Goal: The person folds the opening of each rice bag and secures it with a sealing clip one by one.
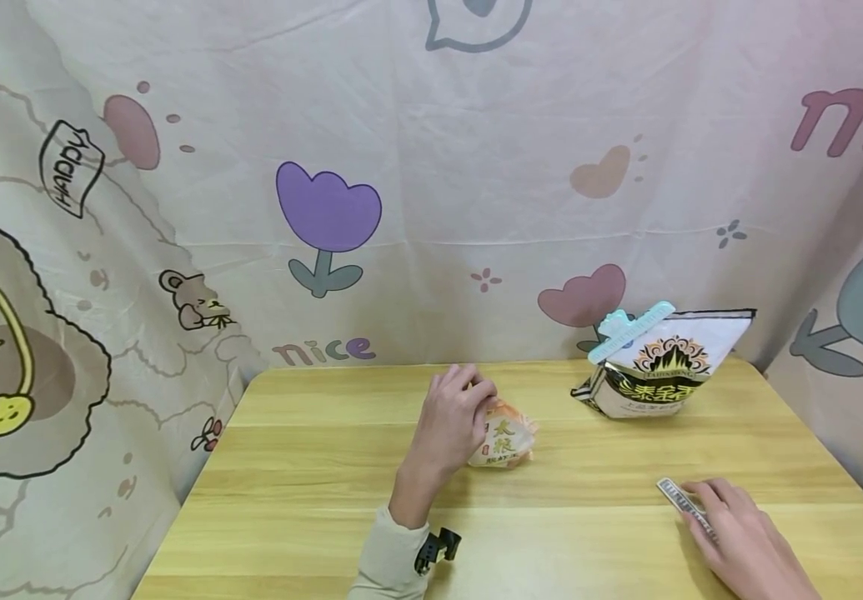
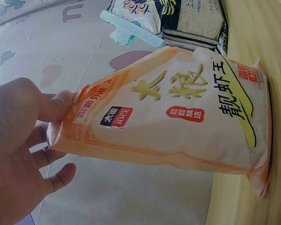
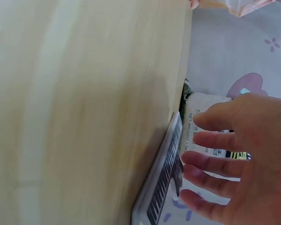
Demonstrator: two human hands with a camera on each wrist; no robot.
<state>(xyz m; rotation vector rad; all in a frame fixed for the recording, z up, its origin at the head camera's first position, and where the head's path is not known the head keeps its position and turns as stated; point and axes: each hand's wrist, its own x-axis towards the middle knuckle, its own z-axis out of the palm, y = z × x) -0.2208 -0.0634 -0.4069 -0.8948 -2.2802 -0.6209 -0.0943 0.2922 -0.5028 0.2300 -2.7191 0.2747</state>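
An orange-and-white bag of rice [image 1: 504, 440] stands on the table, its printed front fully visible in the left wrist view. My left hand [image 1: 455, 421] pinches its top corner between thumb and fingers [image 2: 55, 105]. At the front right, a flat narrow strip with a black-and-white piano-key pattern [image 1: 675, 493] lies on the table. My right hand [image 1: 748, 537] is right beside it, covering its near end in the head view. In the right wrist view those fingers [image 3: 215, 161] are spread and gently bent over the strip, not wrapped round it.
A white-and-black rice bag [image 1: 656, 379] leans at the back right, with a teal bag clip [image 1: 629, 333] across its upper left corner. The wooden table [image 1: 288, 467] meets a printed cloth backdrop [image 1: 446, 208] behind and at the sides.
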